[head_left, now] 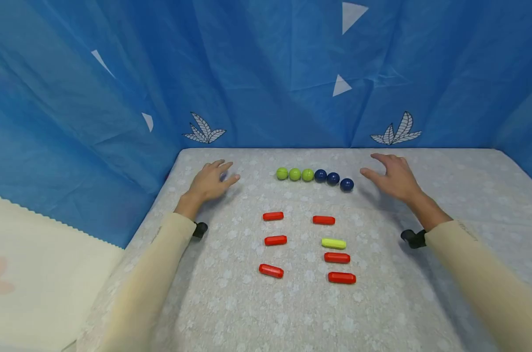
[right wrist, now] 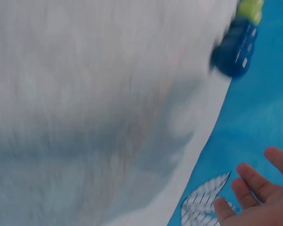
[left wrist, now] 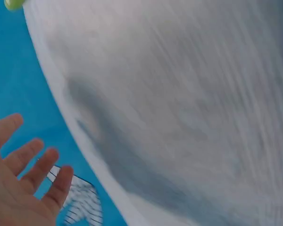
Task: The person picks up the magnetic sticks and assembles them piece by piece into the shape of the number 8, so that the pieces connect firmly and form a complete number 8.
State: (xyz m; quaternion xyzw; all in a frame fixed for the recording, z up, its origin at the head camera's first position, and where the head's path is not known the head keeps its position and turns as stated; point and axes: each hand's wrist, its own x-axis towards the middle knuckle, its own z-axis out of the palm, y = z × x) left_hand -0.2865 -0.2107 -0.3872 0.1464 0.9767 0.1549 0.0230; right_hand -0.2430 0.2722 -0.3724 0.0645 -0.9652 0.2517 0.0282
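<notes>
Three green balls and three dark blue balls form a row near the table's far edge. Left of the row my left hand hovers with fingers spread, holding nothing. To the right of the blue balls is my right hand, also raised with its fingers apart and nothing in it. Nearer to me lie short faceted sticks: three red ones in a left column. A right column has three more red sticks and one yellow stick. Both wrist views are blurred and show spread fingers.
A pale patterned cloth covers the table. Behind it hangs a blue curtain with white shapes and leaf drawings, which also runs down the left side. At far left is a cream cloth with a scalloped edge.
</notes>
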